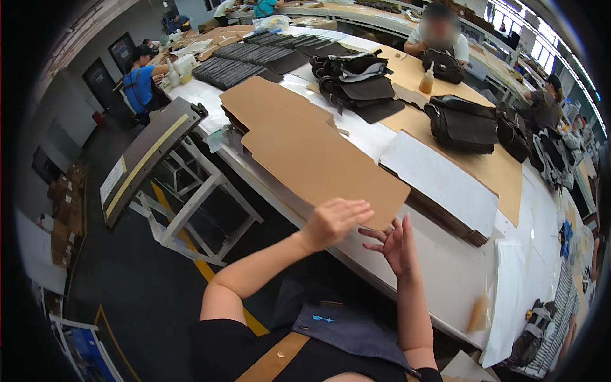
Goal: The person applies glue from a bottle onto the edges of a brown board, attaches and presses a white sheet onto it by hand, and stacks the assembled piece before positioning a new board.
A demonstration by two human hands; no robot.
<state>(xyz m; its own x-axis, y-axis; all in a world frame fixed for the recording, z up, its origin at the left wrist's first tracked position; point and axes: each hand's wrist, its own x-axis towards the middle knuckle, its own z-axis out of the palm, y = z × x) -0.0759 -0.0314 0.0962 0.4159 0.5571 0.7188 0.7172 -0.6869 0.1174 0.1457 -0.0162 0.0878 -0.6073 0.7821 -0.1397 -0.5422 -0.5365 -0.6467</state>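
A person's two bare hands meet at the lower centre of the frame, at the near edge of a long white tabletop (445, 299) that runs from the lower right toward the upper left. The left hand (334, 221) is loosely curled, fingers bent, its fingertips touching the near corner of a flat brown cardboard sheet (321, 167); whether it pinches the sheet cannot be told. The right hand (396, 245) is open with fingers spread, just beside and below that same corner. The cardboard sheet lies on the tabletop in the middle of the frame, atop a stack of similar sheets. Just to its right lies a white board (439, 181) on a dark stack. Farther back, at upper right, sit black bags (461, 124) and a small bottle (427, 80). Other people work at the far tables at upper left and upper right.
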